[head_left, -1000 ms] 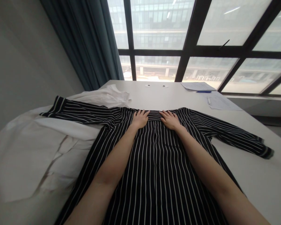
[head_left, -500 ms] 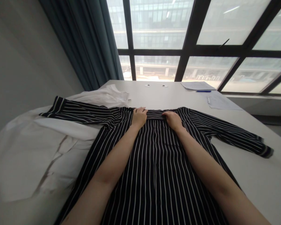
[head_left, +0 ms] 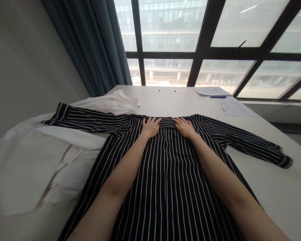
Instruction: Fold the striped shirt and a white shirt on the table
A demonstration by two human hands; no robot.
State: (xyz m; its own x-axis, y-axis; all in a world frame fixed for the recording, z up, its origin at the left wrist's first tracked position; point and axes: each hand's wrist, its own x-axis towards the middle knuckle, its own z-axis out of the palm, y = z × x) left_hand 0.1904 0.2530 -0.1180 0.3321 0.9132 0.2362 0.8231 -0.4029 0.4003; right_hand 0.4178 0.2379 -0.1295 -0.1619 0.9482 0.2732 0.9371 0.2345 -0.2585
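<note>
A black shirt with white stripes [head_left: 165,180] lies spread out, front side up, its small buttons running down the middle. Its collar band is at the far end, and the sleeves reach out to both sides. My left hand [head_left: 151,127] rests flat on the left part of the collar, fingers spread. On the collar's right part lies my right hand [head_left: 183,126], also flat with its fingers apart. Neither hand grips the cloth. The shirt's lower end runs out of view at the bottom.
White garments [head_left: 35,160] are heaped on the left, partly under the left sleeve. On the white table [head_left: 273,194], papers [head_left: 212,91] and a blue pen [head_left: 218,97] lie at the far right. Two small white oval pieces [head_left: 158,91] sit near the back edge, before the window.
Both hands have opened from the collar, their fingers now stretched out flat on it. My right hand has shifted slightly left. The shirt is almost unmoved.
</note>
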